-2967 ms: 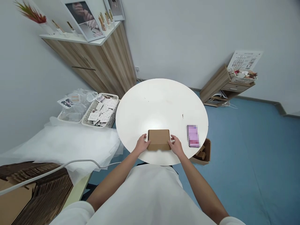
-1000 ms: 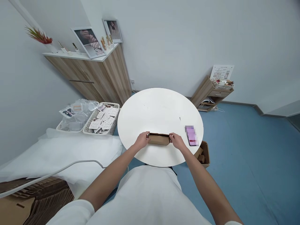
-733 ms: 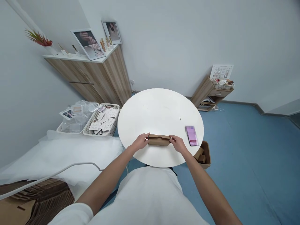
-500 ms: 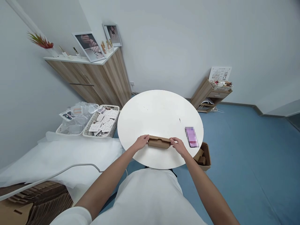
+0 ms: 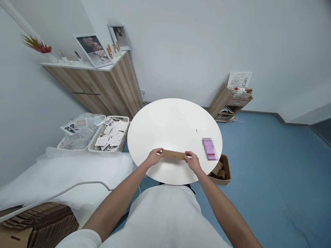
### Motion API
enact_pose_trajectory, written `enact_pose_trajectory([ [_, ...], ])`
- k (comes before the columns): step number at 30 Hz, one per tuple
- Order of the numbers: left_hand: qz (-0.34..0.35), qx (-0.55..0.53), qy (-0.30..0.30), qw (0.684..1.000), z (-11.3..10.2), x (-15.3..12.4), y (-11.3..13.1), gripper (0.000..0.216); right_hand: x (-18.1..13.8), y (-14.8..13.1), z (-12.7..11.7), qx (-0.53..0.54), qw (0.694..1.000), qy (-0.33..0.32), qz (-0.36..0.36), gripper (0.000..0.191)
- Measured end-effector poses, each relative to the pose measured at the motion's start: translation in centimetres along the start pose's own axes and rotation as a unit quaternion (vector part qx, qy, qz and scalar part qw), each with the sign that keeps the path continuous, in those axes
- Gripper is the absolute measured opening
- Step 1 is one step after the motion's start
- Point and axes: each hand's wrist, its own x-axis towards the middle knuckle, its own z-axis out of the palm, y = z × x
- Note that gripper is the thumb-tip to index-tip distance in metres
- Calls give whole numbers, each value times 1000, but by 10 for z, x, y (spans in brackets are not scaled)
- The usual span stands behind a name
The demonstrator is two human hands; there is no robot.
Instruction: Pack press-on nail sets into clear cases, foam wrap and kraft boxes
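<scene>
A small brown cardboard box (image 5: 173, 155) is held between my two hands over the near part of the round white table (image 5: 165, 124). Its long side faces me, and a small curved notch line shows on it. At the box's left end, my left hand (image 5: 154, 156) is closed with thumb and fingers on the edge. My right hand (image 5: 192, 161) pinches the right end the same way. Whether the box rests on the table or hangs just above it, I cannot tell. A pixelated purple phone-like thing (image 5: 210, 149) lies on the table to the right.
An open carton (image 5: 227, 172) with small brown boxes stands on the floor at right. Left of the table are a white basket of cards (image 5: 110, 136), a basket of clear packs (image 5: 80, 132) and stacked flat cardboard (image 5: 49, 224). A wooden cabinet (image 5: 103, 86) stands behind.
The box's gap along the top has closed, and its side now looks flat. My right hand has shifted slightly left along its end. The whole view has moved a little.
</scene>
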Motion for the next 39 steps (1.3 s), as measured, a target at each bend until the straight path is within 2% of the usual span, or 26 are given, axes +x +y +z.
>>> enact_pose_trajectory([
  [5, 18, -16, 40, 999, 17, -7, -13, 36, -12, 2, 6, 42, 998, 36, -13, 28],
  [11, 34, -43, 45, 997, 43, -21, -34, 23, -25, 27, 16, 1, 997, 69, 13, 24],
  [13, 24, -43, 36, 998, 50, -25, -36, 21, -25, 36, 20, -14, 996, 86, 9, 28],
  [18, -34, 24, 60, 997, 56, -26, -36, 42, -23, 50, 26, -43, 995, 94, 9, 51],
  [22, -41, 51, 37, 997, 55, -21, -35, 32, -19, 52, 26, -78, 994, 77, 29, 49],
  [30, -113, 49, 30, 992, 50, -12, -30, 39, -12, 51, 6, -146, 986, 1, 85, 49],
  [35, -88, 51, 59, 993, 53, -11, -26, 38, -2, 48, 1, -130, 991, -12, 39, 43],
  [39, -48, 58, 104, 992, 66, -19, -18, 36, 0, 42, -1, -122, 992, -34, -11, 35],
])
